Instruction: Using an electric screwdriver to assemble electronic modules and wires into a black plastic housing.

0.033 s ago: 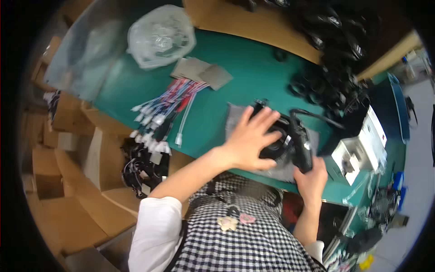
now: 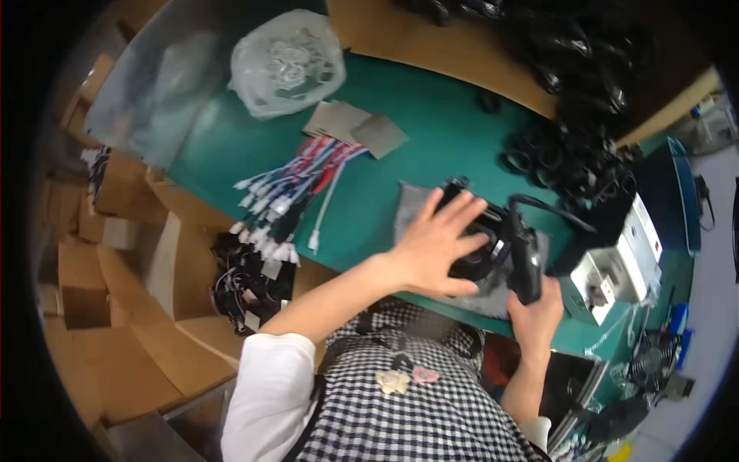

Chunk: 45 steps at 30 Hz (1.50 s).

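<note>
My left hand (image 2: 439,254) lies spread over a black part (image 2: 473,266) with a round, ring-like section, its fingers stretched out and resting on it. The part sits on a grey cloth (image 2: 408,212) at the table's near edge, and my palm hides much of it. My right hand (image 2: 537,312) is closed round the lower end of a black, handle-shaped device (image 2: 526,266) standing just right of the part. A black cord (image 2: 550,206) loops from the device's far end toward the right. Whether the device touches the part I cannot tell.
Left on the green table (image 2: 431,115) lie a bundle of wires with white connectors (image 2: 281,204), grey flat pieces (image 2: 377,135) and a clear plastic bag (image 2: 289,69). Black rings (image 2: 531,158) heap up at the far right. A white box (image 2: 593,285) stands beside my right hand. Cardboard boxes (image 2: 115,300) crowd the left.
The whole view has shifted slightly, so everything appears a little lower and farther right. Both hands keep their places on the part and the device.
</note>
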Motion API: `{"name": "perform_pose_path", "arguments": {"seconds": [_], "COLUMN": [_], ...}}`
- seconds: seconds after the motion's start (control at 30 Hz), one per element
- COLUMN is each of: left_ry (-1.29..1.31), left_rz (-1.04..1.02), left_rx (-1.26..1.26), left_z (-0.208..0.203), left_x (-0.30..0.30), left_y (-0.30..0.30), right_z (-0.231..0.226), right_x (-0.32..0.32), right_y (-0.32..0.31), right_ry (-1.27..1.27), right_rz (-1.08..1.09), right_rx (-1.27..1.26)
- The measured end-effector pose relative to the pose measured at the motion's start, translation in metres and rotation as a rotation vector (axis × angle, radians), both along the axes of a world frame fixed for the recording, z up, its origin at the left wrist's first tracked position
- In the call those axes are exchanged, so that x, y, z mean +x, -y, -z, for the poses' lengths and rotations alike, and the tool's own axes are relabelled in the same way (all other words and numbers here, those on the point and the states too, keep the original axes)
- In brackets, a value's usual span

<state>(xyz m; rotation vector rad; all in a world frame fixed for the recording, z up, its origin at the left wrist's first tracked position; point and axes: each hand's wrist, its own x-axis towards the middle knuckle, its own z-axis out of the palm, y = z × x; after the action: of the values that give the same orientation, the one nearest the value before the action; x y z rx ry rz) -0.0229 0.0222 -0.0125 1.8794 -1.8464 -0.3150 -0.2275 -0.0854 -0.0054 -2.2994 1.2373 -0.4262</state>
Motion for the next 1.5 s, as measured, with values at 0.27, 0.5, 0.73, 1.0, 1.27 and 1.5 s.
{"name": "perform_pose_path", "arguments": {"seconds": [0.27, 0.5, 0.73, 1.0, 1.27, 1.5], "left_ry": [-0.037, 0.529, -0.883, -1.112, -0.174, 0.115], "left_rz": [-0.992, -1.333, -0.903, -0.352, -0.273, -0.236], "left_rx": [-0.393, 0.089, -0.396, -0.249, -0.205, 0.001], "left_z": [-0.017, 0.01, -0.039, -0.054, -0.043, -0.019], "left_x": [0.254, 0.359, 0.274, 0.076, 0.001, -0.001], "left_y": [-0.002, -0.023, -0.031, -0.012, 0.021, 0.036], "right_z": [0.004, 0.004, 0.002, -0.02, -0.026, -0.022], "right_x": [0.003, 0.004, 0.001, -0.003, -0.007, -0.009], "right_y": [0.001, 0.001, -0.002, 0.005, 0.0, 0.006], "right_ry": [0.018, 0.014, 0.018, 0.447, 0.572, 0.534], "right_rz": [-0.017, -0.02, 0.03, 0.124, 0.125, 0.106], "right_rx": [-0.011, 0.008, 0.004, 0.356, 0.422, 0.434]}}
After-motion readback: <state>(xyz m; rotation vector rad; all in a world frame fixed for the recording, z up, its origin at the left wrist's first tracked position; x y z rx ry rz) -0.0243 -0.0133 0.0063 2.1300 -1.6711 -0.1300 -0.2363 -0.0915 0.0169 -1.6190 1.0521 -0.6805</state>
